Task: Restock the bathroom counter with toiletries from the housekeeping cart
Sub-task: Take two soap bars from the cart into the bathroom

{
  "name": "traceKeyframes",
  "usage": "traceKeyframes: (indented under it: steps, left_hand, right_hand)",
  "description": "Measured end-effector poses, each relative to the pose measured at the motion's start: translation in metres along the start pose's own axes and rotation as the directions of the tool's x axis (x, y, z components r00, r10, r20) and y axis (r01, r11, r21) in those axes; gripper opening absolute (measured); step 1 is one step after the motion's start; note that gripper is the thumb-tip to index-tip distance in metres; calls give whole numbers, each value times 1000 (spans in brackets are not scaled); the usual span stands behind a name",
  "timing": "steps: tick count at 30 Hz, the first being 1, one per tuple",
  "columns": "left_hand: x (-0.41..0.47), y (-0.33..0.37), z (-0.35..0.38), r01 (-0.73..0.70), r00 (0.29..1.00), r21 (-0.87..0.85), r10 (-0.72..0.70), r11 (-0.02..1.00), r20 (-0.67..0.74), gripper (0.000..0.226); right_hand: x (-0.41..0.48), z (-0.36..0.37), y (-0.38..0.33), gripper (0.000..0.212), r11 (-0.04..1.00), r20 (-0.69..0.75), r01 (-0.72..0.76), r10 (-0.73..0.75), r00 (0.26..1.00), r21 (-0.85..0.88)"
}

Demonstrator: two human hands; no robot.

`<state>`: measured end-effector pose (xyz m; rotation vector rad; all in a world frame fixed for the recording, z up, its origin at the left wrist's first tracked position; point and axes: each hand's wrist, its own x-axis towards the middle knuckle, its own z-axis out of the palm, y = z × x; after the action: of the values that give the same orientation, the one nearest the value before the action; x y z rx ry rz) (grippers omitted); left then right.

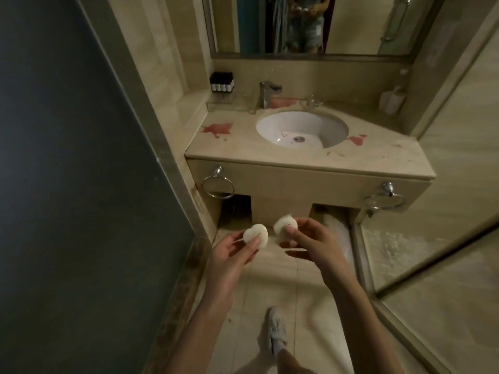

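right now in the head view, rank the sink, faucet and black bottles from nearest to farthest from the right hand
1. sink, straight ahead of the right hand
2. faucet, behind the basin, slightly left
3. black bottles, far back left corner
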<state>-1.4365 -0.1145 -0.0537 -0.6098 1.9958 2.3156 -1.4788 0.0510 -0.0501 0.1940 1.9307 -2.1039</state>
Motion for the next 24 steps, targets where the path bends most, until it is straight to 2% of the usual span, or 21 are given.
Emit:
traceKeyframes:
  steps: [5, 9, 14, 17, 20, 24]
  left_hand:
    - [96, 33, 42, -16, 999, 8, 17, 1000, -34, 38]
    - [149, 45, 75, -17, 1000, -9, 17, 1000, -6, 28]
    - [190, 52, 100, 6, 1000, -15, -6, 1000, -4, 49]
    - [216, 57, 118, 35, 999, -36, -35, 999, -10, 32]
    - [245, 59, 133, 65, 998, 34, -64, 997, -12, 15]
    - [287, 63, 153, 61, 998, 17, -62, 998, 34, 14]
  right_hand:
    - [96, -22, -44, 18, 999, 12, 29, -29, 999, 13]
    - [149, -43, -61, 17, 1000, 18, 8, -8, 1000, -13]
    - [192, -60, -68, 20, 999, 21, -42, 43, 999, -26]
    - [216, -69, -73, 14, 996, 20, -81, 81, 996, -29]
    - [238, -81, -77, 13, 995, 15, -98, 99, 995, -25]
    - [275, -94, -88, 14, 997, -12, -78, 78, 997, -7]
